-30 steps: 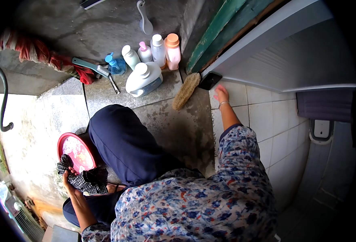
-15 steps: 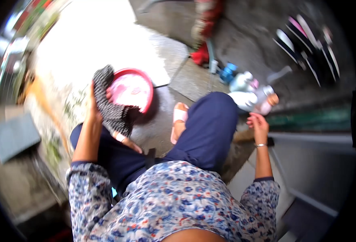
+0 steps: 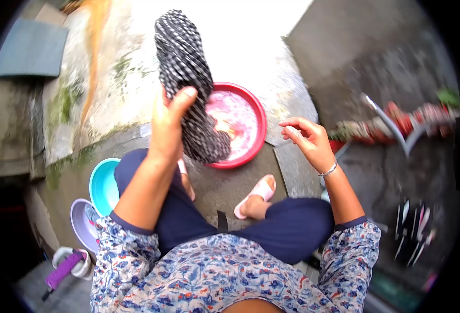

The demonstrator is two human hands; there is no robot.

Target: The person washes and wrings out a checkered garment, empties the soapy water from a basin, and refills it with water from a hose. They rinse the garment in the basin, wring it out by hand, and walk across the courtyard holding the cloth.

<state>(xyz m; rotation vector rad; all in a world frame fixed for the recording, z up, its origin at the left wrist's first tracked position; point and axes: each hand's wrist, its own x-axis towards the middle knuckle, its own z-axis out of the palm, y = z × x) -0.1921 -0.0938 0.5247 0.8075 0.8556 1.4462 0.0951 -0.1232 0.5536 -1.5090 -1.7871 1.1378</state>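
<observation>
My left hand (image 3: pixel 170 117) is wrapped around a wet-looking black-and-white checked cloth (image 3: pixel 185 62), its thumb lying across the front. The bunched fabric stretches up beyond the hand, and its lower end hangs against the near left side of a red basin (image 3: pixel 261 117). Foamy, pinkish water (image 3: pixel 235 112) fills that basin. To its right, my right hand (image 3: pixel 308 140) is raised with nothing in it, the fingers loosely bent and the thumb a little apart from them. A bracelet circles the right wrist.
At my left stand a turquoise basin (image 3: pixel 94 182) and a lilac basin (image 3: pixel 76 227). Below them is a white container (image 3: pixel 85 267) beside a purple umbrella-like item (image 3: pixel 64 268). Slippers (image 3: pixel 412 232) lie on the right, below a red wrapped pole (image 3: pixel 381 125).
The view has turned, so the basin appears farther right. My left hand has lifted the cloth upward, and my right hand has come in from the far right toward the basin.
</observation>
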